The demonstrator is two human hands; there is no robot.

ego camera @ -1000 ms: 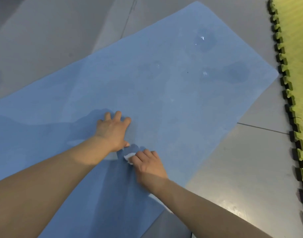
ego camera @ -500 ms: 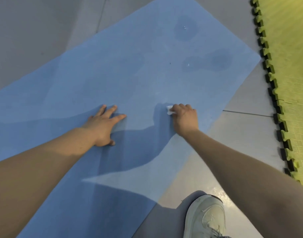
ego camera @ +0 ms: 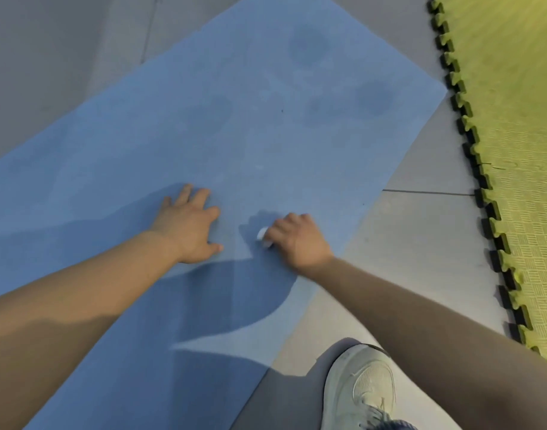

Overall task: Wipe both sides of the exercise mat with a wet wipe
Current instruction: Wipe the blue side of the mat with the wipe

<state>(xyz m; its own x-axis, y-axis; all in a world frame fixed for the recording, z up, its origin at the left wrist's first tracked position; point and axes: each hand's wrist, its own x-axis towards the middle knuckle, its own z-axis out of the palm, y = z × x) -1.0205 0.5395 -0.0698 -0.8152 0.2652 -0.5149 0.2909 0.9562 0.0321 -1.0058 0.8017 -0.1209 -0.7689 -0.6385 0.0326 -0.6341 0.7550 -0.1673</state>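
Observation:
A blue exercise mat (ego camera: 228,125) lies flat on the grey floor and runs diagonally from lower left to upper right. Darker damp patches show near its far end. My left hand (ego camera: 188,225) presses flat on the mat with fingers spread. Just to its right, my right hand (ego camera: 297,240) grips a small bunched white wet wipe (ego camera: 262,234) and holds it against the mat near the mat's right edge. Only a bit of the wipe shows past the fingers.
Grey floor tiles (ego camera: 421,237) surround the mat. A yellow-green interlocking foam floor mat (ego camera: 514,135) with a dark toothed edge covers the right side. My white sneaker (ego camera: 362,389) stands on the floor at the bottom, right of the blue mat.
My right hand swept the wipe out to the right across the mat, then came part way back toward the left hand. The view shifted, bringing my sneaker into sight.

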